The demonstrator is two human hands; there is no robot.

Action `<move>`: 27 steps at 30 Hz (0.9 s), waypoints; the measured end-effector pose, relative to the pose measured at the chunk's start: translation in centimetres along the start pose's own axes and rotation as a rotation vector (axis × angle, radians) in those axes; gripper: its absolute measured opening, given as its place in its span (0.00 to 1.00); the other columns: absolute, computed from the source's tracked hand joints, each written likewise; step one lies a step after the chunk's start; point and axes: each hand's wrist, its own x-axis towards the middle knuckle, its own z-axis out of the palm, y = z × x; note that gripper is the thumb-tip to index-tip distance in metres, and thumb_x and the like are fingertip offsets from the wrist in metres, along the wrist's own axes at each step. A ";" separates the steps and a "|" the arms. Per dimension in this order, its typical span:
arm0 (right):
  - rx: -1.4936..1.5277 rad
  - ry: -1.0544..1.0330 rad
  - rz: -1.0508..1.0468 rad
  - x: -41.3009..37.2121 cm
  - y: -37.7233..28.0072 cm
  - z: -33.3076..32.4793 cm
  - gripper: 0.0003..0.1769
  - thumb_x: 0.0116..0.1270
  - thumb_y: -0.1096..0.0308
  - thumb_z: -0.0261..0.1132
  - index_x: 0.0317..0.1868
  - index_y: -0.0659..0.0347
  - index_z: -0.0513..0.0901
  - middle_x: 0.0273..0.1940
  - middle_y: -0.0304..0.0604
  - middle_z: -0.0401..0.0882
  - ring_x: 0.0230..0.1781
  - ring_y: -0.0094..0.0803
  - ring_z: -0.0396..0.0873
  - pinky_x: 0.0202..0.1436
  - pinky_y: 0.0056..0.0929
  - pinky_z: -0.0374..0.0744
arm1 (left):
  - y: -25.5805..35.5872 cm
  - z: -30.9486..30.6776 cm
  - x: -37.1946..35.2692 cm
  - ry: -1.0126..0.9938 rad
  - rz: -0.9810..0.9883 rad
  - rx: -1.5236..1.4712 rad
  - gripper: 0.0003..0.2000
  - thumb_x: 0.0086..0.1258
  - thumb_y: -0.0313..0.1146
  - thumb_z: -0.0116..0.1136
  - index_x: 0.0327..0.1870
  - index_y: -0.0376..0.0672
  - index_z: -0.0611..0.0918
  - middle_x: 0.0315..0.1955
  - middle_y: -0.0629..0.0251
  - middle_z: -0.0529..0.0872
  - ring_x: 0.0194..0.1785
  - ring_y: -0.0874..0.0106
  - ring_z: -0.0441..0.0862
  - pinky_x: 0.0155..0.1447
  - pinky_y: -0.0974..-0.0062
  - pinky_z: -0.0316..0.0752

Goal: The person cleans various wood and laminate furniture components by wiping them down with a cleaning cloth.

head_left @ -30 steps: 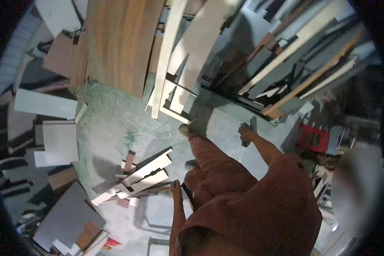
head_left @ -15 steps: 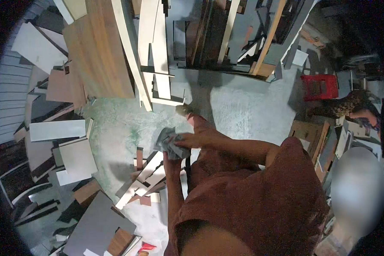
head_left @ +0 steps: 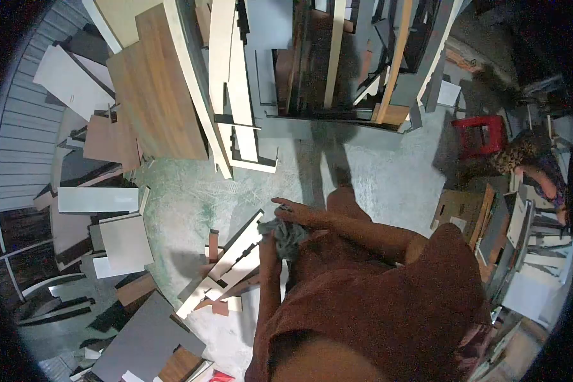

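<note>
A crumpled grey cloth is bunched up in front of my body, between my two hands. My right hand grips its upper side, with one finger stretched out to the left. At its left edge, my left hand holds the cloth from below; most of those fingers are hidden by the fabric. Under and left of the hands, a loose pile of pale boards and brown offcuts lies on the floor.
Long pale planks and a wood-grain panel lean ahead. Beside them is a large bin of scrap strips. A red plastic stool stands right, near another person. Board pieces cover the left side.
My hands and the cloth have shifted right and slightly down in the view. My foot, which showed ahead beside the planks, has drawn back. The cloth looks more bunched.
</note>
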 end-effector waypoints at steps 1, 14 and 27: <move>0.006 0.001 -0.002 -0.7 -0.4 -0.4 0.33 0.60 0.43 0.53 0.59 0.56 0.63 0.58 0.50 0.61 0.58 0.42 0.62 0.59 0.35 0.62 | -0.7 1.1 0.8 0.003 0.032 0.188 0.18 0.66 0.42 0.43 0.46 0.34 0.72 0.39 0.58 0.78 0.39 0.69 0.76 0.41 0.75 0.70; -0.217 0.489 0.009 -17.5 8.2 -30.1 0.15 0.61 0.60 0.56 0.40 0.65 0.74 0.35 0.47 0.74 0.37 0.33 0.73 0.43 0.29 0.72 | -1.2 26.6 10.2 -0.279 -0.182 0.293 0.19 0.64 0.42 0.49 0.48 0.36 0.71 0.34 0.56 0.77 0.30 0.72 0.77 0.26 0.76 0.72; -1.117 0.234 0.302 -27.6 10.9 -63.5 0.19 0.54 0.52 0.58 0.37 0.61 0.75 0.35 0.46 0.77 0.37 0.41 0.73 0.44 0.41 0.70 | -20.0 26.6 4.0 0.536 -0.525 -0.551 0.17 0.62 0.44 0.47 0.46 0.44 0.68 0.37 0.62 0.74 0.33 0.64 0.76 0.29 0.69 0.72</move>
